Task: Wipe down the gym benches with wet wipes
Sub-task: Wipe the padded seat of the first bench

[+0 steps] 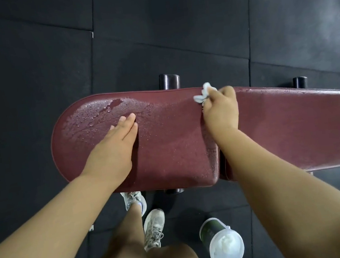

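Head view looks down on the maroon bench surface, its long axis running left to right. The right hand grips a crumpled wet wipe at the far edge, near the gap between pads. The left hand rests flat, fingers straight, on the rounded pad. Beaded water lies left of the wipe, so the right hand is nearer.

The bench pad ran across the middle of the frame. The left hand lay flat on its left part; the right hand held a wet wipe at its upper edge. A wipes canister stood on the floor mat at lower right, right of two sneakers.
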`<act>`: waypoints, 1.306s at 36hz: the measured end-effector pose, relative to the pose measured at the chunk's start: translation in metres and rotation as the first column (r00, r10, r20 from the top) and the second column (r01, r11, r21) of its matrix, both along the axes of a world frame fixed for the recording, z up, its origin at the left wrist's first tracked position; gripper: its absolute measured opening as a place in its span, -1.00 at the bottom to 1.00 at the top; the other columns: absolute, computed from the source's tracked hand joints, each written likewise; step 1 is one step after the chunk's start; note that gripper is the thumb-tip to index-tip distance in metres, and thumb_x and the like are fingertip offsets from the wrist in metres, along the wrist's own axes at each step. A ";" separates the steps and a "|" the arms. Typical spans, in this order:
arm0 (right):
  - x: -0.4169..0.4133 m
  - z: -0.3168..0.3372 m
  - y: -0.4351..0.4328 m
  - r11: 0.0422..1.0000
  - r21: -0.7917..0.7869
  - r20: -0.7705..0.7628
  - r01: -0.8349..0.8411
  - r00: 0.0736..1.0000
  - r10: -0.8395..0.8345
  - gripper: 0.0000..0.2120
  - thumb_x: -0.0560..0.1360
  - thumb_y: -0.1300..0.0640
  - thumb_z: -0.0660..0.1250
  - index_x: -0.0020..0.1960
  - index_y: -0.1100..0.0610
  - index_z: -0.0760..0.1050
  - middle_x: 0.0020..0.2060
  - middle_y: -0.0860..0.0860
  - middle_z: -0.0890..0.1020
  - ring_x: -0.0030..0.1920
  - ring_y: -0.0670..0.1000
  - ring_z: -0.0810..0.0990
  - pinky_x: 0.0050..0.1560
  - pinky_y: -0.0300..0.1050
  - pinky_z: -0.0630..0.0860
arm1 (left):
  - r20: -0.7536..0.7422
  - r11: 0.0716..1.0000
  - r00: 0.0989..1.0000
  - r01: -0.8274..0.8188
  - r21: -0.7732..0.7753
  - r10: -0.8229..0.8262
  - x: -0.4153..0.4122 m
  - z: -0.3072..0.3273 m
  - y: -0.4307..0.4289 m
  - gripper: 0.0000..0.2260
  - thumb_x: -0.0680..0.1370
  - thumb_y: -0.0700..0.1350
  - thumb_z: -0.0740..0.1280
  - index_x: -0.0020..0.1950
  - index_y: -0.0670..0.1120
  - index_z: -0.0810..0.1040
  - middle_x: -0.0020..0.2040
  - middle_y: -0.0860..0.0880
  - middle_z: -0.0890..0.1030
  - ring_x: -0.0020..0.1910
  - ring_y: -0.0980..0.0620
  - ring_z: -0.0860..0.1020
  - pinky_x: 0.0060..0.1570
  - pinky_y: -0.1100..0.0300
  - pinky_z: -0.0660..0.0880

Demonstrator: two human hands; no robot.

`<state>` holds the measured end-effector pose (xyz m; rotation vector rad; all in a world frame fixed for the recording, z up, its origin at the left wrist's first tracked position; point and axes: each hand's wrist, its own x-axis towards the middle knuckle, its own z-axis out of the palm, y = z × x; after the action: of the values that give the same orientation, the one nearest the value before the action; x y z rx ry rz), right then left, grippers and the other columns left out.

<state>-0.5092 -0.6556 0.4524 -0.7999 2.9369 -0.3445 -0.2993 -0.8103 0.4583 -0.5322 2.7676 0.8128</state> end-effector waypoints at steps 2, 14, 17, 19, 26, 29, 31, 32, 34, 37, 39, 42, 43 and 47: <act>0.016 -0.001 -0.012 0.992 -0.021 0.023 0.124 0.992 -0.124 -0.84 0.57 0.22 0.18 0.07 0.25 0.48 -0.13 -0.26 0.48 -0.16 -0.24 0.49 -0.10 -0.29 0.38 | 0.020 1.000 0.999 0.028 -0.006 -0.028 0.000 0.001 0.000 -0.35 0.28 -0.58 0.21 0.38 -0.30 0.37 0.47 -0.15 0.28 0.43 -0.14 0.29 0.34 -0.04 0.32; 0.040 -0.001 0.026 0.995 -0.062 0.057 0.075 0.996 -0.072 -0.70 0.52 0.27 0.21 0.23 0.25 0.53 -0.04 0.11 0.41 -0.15 0.08 0.42 -0.09 -0.12 0.41 | 0.063 0.998 0.997 0.055 -0.024 -0.053 0.003 0.003 0.004 -0.34 0.49 -0.46 0.02 0.54 -0.13 -0.09 0.54 0.02 -0.21 0.52 0.04 -0.18 0.49 0.15 -0.04; 0.075 -0.006 0.020 0.993 -0.065 0.043 0.094 0.995 -0.092 -0.77 0.51 0.28 0.21 0.12 0.31 0.52 -0.02 0.14 0.41 -0.17 0.05 0.38 -0.05 -0.07 0.41 | 0.053 0.998 0.998 0.037 -0.047 -0.034 0.004 0.003 0.008 -0.35 0.49 -0.45 0.00 0.54 -0.14 -0.08 0.55 0.00 -0.20 0.52 0.01 -0.17 0.46 0.14 -0.08; 0.104 -0.009 0.017 0.986 -0.109 0.102 -0.128 0.985 0.139 -0.82 0.46 0.32 0.26 0.04 0.31 0.53 -0.08 0.14 0.44 -0.20 0.06 0.40 -0.14 -0.08 0.42 | 0.059 0.998 0.998 0.026 -0.057 -0.023 0.004 0.003 0.011 -0.36 0.50 -0.45 0.00 0.54 -0.14 -0.07 0.55 0.00 -0.19 0.52 0.00 -0.17 0.45 0.13 -0.08; 0.077 -0.001 0.072 0.995 -0.047 -0.008 -0.092 0.996 0.091 -0.75 0.52 0.27 0.23 0.16 0.25 0.55 -0.03 0.14 0.46 -0.19 0.11 0.46 -0.15 -0.08 0.48 | 0.079 0.996 0.996 0.035 -0.085 -0.028 0.002 -0.001 0.011 -0.33 0.48 -0.47 0.00 0.55 -0.11 -0.07 0.55 0.02 -0.21 0.52 -0.01 -0.17 0.47 0.10 -0.06; 0.087 -0.005 0.087 0.992 -0.034 0.022 0.124 0.992 -0.123 -0.77 0.56 0.26 0.18 0.16 0.27 0.51 -0.05 0.00 0.36 -0.18 -0.07 0.35 -0.10 -0.14 0.40 | 0.100 0.994 0.995 0.031 -0.105 -0.020 0.001 0.001 0.013 -0.35 0.49 -0.46 -0.01 0.55 -0.11 -0.06 0.55 0.02 -0.20 0.52 -0.03 -0.15 0.45 0.09 -0.04; 0.117 -0.009 0.079 0.994 -0.046 0.052 0.099 0.994 -0.096 -0.82 0.51 0.32 0.23 0.09 0.31 0.51 -0.06 0.09 0.42 -0.19 0.00 0.40 -0.10 -0.09 0.44 | 0.114 0.993 0.993 0.031 -0.110 -0.018 0.001 0.001 0.013 -0.34 0.49 -0.46 -0.02 0.55 -0.09 -0.05 0.55 0.03 -0.20 0.53 -0.08 -0.13 0.47 0.01 0.07; 0.134 -0.013 0.074 0.997 -0.065 0.085 0.032 0.996 -0.026 -0.80 0.46 0.37 0.27 0.07 0.32 0.52 -0.08 0.15 0.46 -0.21 0.08 0.45 -0.14 -0.11 0.44 | 0.114 0.993 0.993 0.036 -0.110 -0.023 0.001 0.000 0.013 -0.33 0.48 -0.46 -0.01 0.55 -0.09 -0.05 0.55 0.03 -0.21 0.53 -0.09 -0.13 0.47 -0.01 0.10; 0.165 -0.013 0.067 0.982 -0.095 0.120 -0.165 0.977 0.176 -0.71 0.40 0.40 0.30 0.11 0.28 0.53 -0.13 0.15 0.47 -0.26 0.11 0.46 -0.24 -0.15 0.43 | 0.119 0.993 0.992 0.052 -0.104 -0.039 0.002 -0.001 0.010 -0.31 0.46 -0.47 -0.01 0.55 -0.10 -0.06 0.55 0.03 -0.22 0.53 -0.07 -0.15 0.48 0.02 0.05; 0.169 -0.012 0.073 0.966 -0.066 0.134 -0.249 0.957 0.256 -0.78 0.57 0.22 0.18 0.18 0.07 0.44 -0.10 0.04 0.40 -0.16 0.04 0.40 -0.14 -0.12 0.40 | 0.135 0.994 0.988 0.087 -0.073 -0.076 0.003 0.004 0.006 -0.31 0.47 -0.48 0.00 0.55 -0.08 -0.07 0.54 0.05 -0.23 0.52 -0.02 -0.17 0.47 0.05 0.01; 0.159 -0.010 0.085 0.992 -0.048 0.040 -0.113 0.993 0.115 -0.77 0.58 0.20 0.16 0.19 0.16 0.48 -0.04 0.09 0.42 -0.10 0.09 0.45 -0.10 -0.15 0.35 | 0.119 0.989 0.986 0.129 -0.071 -0.120 0.005 0.006 -0.001 -0.31 0.47 -0.47 0.02 0.55 -0.08 -0.04 0.55 0.05 -0.20 0.52 0.02 -0.16 0.47 0.07 0.01; 0.154 -0.008 0.098 0.952 -0.078 0.008 0.298 0.955 -0.298 -0.88 0.57 0.26 0.17 0.03 0.23 0.46 -0.05 0.09 0.37 -0.12 0.12 0.43 -0.08 -0.05 0.42 | 0.049 0.981 0.984 0.177 -0.074 -0.174 0.012 0.003 -0.010 -0.37 0.48 -0.46 0.04 0.53 -0.12 0.10 0.56 0.01 -0.05 0.53 0.06 -0.08 0.46 0.15 -0.03; 0.159 -0.009 0.096 0.923 -0.069 -0.006 0.379 0.925 -0.381 -0.86 0.57 0.25 0.15 0.06 0.22 0.46 -0.04 0.05 0.35 -0.11 0.06 0.39 -0.07 -0.09 0.38 | 0.021 0.980 0.983 0.181 -0.079 -0.180 0.016 0.002 -0.011 -0.40 0.48 -0.46 0.06 0.51 -0.15 0.17 0.55 -0.02 0.02 0.53 0.04 -0.02 0.46 0.14 0.00; 0.205 -0.017 0.056 0.888 -0.165 0.091 0.428 0.904 -0.419 -0.82 0.48 0.36 0.21 0.05 0.33 0.51 -0.09 0.15 0.44 -0.18 0.01 0.36 -0.11 -0.23 0.33 | -0.075 0.967 0.968 0.229 -0.112 -0.238 0.037 -0.006 -0.016 -0.48 0.38 -0.53 0.16 0.33 -0.28 0.44 0.43 -0.20 0.33 0.44 -0.19 0.26 0.33 -0.17 0.31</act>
<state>-0.3039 -0.5994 0.4351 -0.1407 3.0373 -0.6587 -0.2627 -0.8265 0.4523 -0.1833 2.8918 0.6571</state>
